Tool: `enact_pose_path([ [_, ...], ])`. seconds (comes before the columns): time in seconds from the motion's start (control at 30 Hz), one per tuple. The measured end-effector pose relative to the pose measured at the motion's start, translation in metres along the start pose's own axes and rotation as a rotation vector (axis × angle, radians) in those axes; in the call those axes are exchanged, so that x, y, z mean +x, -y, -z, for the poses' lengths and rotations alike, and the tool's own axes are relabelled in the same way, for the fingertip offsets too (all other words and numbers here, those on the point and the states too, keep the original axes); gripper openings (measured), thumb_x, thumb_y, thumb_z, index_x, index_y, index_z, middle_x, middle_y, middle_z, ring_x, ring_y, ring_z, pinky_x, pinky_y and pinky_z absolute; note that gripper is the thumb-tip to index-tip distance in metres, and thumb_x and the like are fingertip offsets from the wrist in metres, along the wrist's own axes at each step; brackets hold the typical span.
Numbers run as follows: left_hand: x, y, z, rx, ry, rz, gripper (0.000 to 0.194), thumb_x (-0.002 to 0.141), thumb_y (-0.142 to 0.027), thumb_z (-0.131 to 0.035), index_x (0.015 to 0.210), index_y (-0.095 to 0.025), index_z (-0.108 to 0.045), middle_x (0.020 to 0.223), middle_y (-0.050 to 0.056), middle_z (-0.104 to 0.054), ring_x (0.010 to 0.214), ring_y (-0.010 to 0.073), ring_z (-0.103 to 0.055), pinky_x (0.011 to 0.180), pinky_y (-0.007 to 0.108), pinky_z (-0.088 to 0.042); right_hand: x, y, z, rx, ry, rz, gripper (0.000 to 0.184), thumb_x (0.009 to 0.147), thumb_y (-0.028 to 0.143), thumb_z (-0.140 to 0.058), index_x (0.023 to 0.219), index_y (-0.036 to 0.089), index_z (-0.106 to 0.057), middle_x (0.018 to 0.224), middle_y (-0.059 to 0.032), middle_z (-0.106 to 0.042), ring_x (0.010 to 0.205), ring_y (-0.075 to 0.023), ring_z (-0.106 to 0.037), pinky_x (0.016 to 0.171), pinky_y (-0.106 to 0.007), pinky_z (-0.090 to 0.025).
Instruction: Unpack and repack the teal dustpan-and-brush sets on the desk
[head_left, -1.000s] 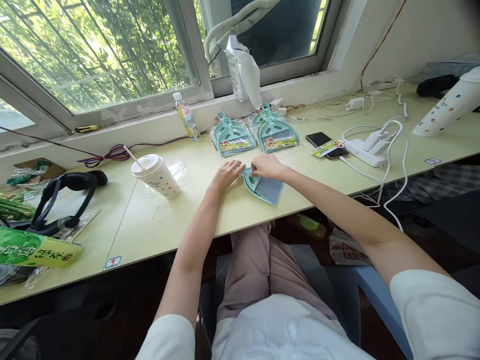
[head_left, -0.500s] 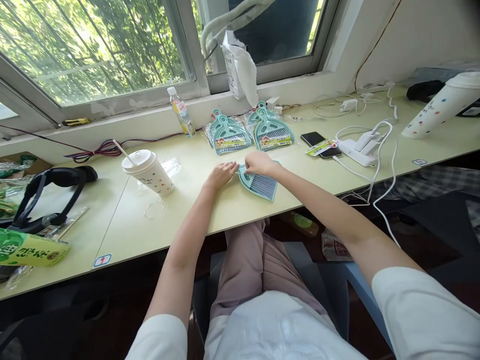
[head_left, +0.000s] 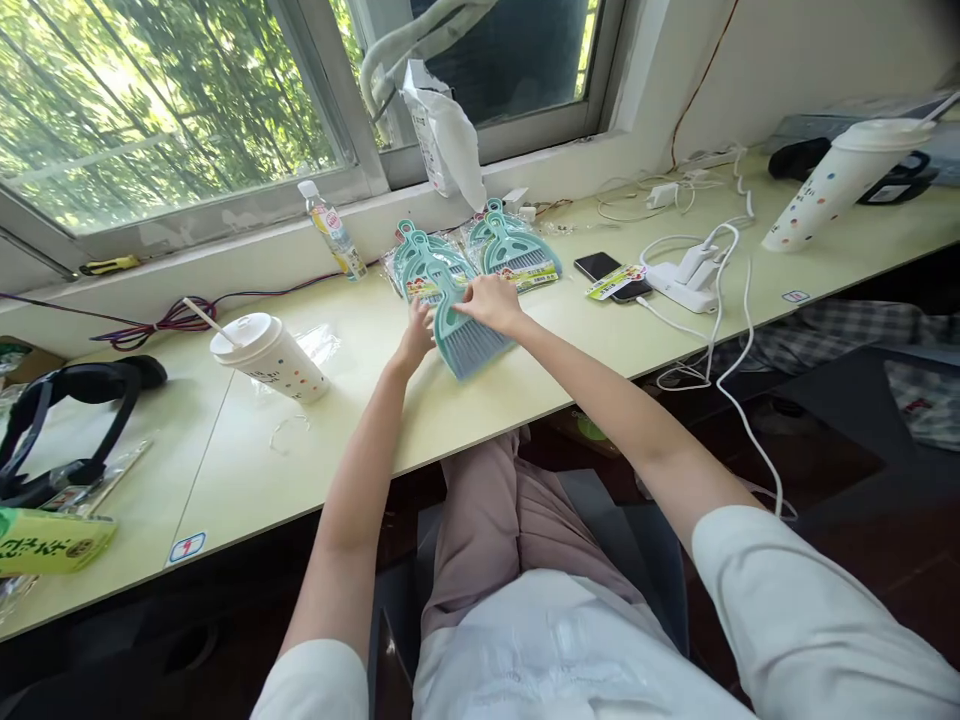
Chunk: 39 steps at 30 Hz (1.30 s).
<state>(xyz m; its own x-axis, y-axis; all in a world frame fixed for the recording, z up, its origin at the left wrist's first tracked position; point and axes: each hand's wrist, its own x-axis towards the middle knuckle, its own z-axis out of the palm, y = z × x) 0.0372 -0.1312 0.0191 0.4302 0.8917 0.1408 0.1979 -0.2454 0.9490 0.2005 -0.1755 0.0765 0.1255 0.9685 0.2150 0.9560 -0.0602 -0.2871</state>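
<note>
The right hand (head_left: 491,302) grips the handle of a teal brush (head_left: 463,338), fingers curled over it; the brush lies on the desk (head_left: 480,400) with its grey bristles pointing toward the person; the left hand (head_left: 417,335) is at the left side of the brush, fingers bent against it, but how firmly it grasps I cannot tell. Just behind the hands lie two packs (head_left: 517,252) of the same teal brush sets, in clear wrap with coloured labels; the left pack is partly hidden by the hands. A bottle (head_left: 330,228) stands near the window sill, to the left of the packs; a dotted cup (head_left: 270,355) with lid and straw lies tilted on the desk, well left of the hands; a phone (head_left: 604,270) with a label across it lies to the right, beside a white charger (head_left: 686,280) with cables; a second dotted cup (head_left: 840,185) is far right; a black headset (head_left: 60,410) rests at the left edge.
</note>
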Motion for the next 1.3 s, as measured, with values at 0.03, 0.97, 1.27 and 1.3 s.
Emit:
enact_pose_path([
  [0.03,-0.001,0.000,-0.002,-0.106,0.108,0.059,0.059,0.089,-0.051,-0.058,0.142,-0.027,-0.043,0.128,0.012,-0.059,0.109,0.0284,-0.062,0.086,0.041,-0.055,0.003,0.000,0.000,0.017,-0.014,0.001,0.039,0.090,0.049,-0.056,0.106,0.018,-0.074,0.107,-0.0127,-0.071,0.103,-0.0289,-0.064,0.085,-0.035,-0.049],
  [0.97,0.016,0.034,0.021,-0.338,-0.222,0.214,0.050,0.074,-0.034,-0.066,0.123,-0.026,-0.055,0.118,0.007,-0.064,0.112,0.0291,-0.062,0.087,0.040,-0.059,-0.160,-0.117,-0.017,0.311,0.038,0.196,0.025,0.092,0.041,-0.054,0.105,0.021,-0.064,0.138,-0.0112,-0.054,0.131,-0.0270,-0.049,0.113,-0.044,-0.038],
  [1.27,0.014,0.030,0.021,-0.395,-0.198,0.240,0.051,0.073,-0.032,-0.067,0.123,-0.025,-0.055,0.121,0.007,-0.064,0.108,0.0262,-0.065,0.084,0.037,-0.059,-0.129,-0.167,0.002,0.365,0.170,0.109,0.014,0.082,0.025,-0.063,0.091,0.025,-0.074,0.130,-0.0058,-0.062,0.124,-0.0260,-0.056,0.113,-0.044,-0.039],
  [1.3,0.013,0.028,0.020,-0.415,-0.191,0.240,0.052,0.073,-0.031,-0.067,0.123,-0.024,-0.055,0.121,0.008,-0.064,0.108,0.0260,-0.065,0.085,0.037,-0.058,-0.128,-0.168,0.003,0.408,0.181,0.144,0.015,0.083,0.025,-0.060,0.088,0.026,-0.074,0.127,-0.0048,-0.063,0.122,-0.0251,-0.058,0.112,-0.044,-0.041],
])
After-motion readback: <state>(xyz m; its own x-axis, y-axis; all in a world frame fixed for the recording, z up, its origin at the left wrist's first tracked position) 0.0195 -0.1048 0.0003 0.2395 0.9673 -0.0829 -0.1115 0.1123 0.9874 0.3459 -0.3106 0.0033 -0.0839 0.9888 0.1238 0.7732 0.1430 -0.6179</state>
